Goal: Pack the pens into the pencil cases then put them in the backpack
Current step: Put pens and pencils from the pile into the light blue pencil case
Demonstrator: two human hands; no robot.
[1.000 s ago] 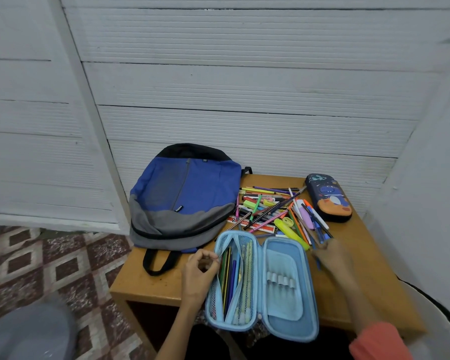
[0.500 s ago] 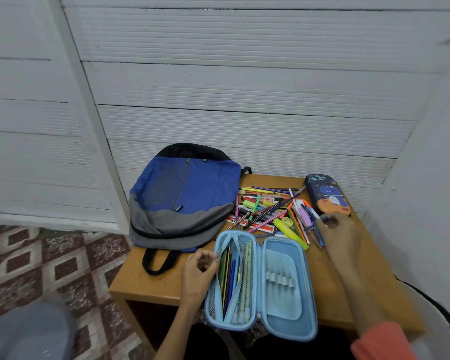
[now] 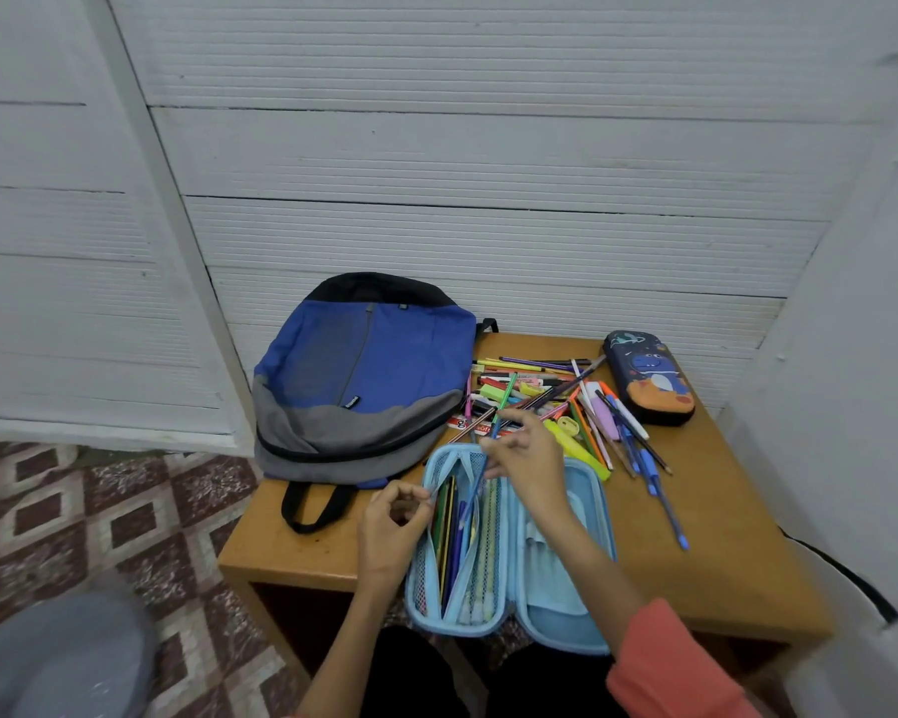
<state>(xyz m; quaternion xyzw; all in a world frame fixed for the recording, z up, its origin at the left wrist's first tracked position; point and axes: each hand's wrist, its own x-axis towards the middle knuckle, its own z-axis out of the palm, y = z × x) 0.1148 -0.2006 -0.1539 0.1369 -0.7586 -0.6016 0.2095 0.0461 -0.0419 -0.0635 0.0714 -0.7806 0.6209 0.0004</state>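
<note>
Head view: right hand point(image 3: 527, 453) pinches a blue pen point(image 3: 475, 484), its lower end inside the mesh pocket point(image 3: 491, 536) of the open light-blue pencil case point(image 3: 556, 598) at the near edge of the table point(image 3: 721, 536). Left hand point(image 3: 392, 526) pinches the pocket's rim. Loose pens point(image 3: 535, 391) heaped behind; backpack point(image 3: 364, 370) left, dinosaur pencil case point(image 3: 649, 378) right.

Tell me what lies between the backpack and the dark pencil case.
The head view shows a loose pile of pens on the table between the backpack and the dark case.

The right hand point(image 3: 527, 458) covers the top of the light blue pencil case point(image 3: 561, 608), and the blue pen point(image 3: 472, 497) it pinches is smeared, its tip lost in the pocket. The backpack point(image 3: 374, 349) tag point(image 3: 351, 402) is too tiny to read, the red box point(image 3: 460, 423) is mostly buried under pens point(image 3: 540, 391), and the blurry grey blob point(image 3: 58, 660) bottom left gets chopped by the edge
</note>
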